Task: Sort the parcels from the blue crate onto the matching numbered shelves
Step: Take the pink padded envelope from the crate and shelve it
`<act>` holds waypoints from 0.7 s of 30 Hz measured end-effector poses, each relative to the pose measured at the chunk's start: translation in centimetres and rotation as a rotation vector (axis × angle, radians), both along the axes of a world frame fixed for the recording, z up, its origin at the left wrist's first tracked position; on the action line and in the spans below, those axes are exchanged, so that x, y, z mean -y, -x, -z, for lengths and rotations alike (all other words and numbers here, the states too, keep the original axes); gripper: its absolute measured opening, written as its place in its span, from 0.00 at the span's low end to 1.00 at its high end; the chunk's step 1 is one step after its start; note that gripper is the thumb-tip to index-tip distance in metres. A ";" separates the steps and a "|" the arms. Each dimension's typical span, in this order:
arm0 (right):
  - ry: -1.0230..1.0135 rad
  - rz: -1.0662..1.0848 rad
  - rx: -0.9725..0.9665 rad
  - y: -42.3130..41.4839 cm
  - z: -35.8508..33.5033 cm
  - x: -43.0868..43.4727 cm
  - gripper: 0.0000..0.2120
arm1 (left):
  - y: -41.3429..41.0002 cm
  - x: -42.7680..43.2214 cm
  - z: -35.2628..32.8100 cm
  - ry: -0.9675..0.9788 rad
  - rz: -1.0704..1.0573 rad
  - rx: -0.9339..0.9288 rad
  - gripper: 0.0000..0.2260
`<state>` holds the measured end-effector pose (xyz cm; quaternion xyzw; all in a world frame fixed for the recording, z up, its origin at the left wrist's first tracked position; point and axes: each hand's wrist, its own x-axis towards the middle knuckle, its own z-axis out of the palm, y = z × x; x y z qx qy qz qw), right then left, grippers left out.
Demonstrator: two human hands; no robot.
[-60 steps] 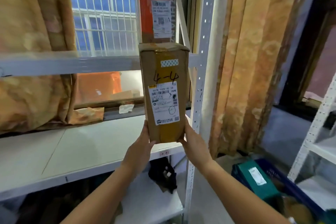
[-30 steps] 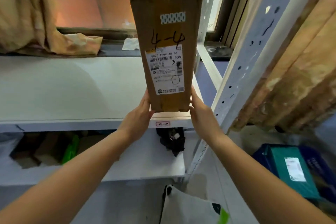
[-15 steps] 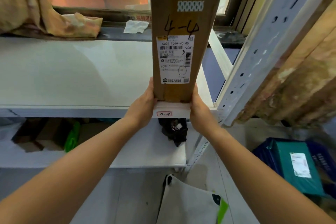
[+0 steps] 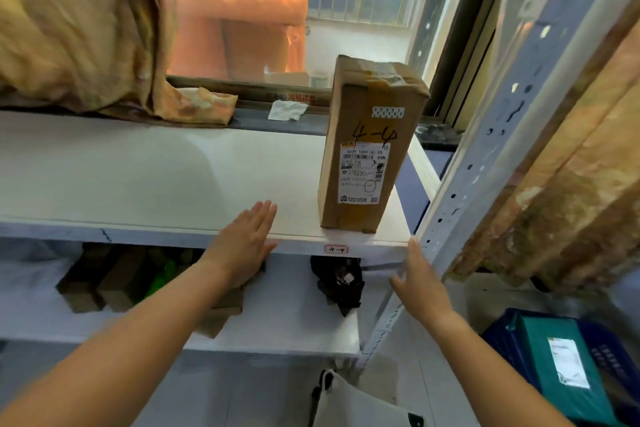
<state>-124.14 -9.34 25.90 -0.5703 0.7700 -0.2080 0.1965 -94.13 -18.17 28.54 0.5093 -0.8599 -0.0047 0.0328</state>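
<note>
Box (image 4: 369,149) marked 4-4 now released, upright on shelf (image 4: 156,177) above 4-4 tag (image 4: 336,249). Left hand (image 4: 247,241) & right hand (image 4: 417,279) both off, fingers straight, empty. Next: crate (image 4: 502,340).

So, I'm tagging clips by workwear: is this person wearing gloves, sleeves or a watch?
None that shows. The left hand and right hand are bare, with no gloves, rings or watch. Both forearms are uncovered to the frame's edge, with no sleeve in view.

Both bare forearms reach forward and upward from the lower corners of the view. The left hand (image 4: 242,243) lies flat, palm down, fingers straight and close together. The right hand (image 4: 420,284), set apart from it, is also open, fingers extended, holding nothing.
</note>
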 end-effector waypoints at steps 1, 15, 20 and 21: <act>-0.023 -0.019 -0.037 -0.2 -0.6 -1.0 0.31 | -1.5 -0.7 -0.8 0.013 -0.003 0.013 0.28; 0.411 -0.763 -0.601 -34.3 -23.6 -5.6 0.24 | -36.1 -22.4 -21.6 0.268 -0.558 0.003 0.30; 0.602 -0.996 -0.500 -51.6 -32.0 -9.1 0.29 | -50.8 -35.7 -29.1 0.367 -0.854 0.072 0.31; 0.619 -1.044 -0.475 -55.0 -33.4 -10.3 0.30 | -53.2 -38.5 -30.5 0.382 -0.911 0.096 0.31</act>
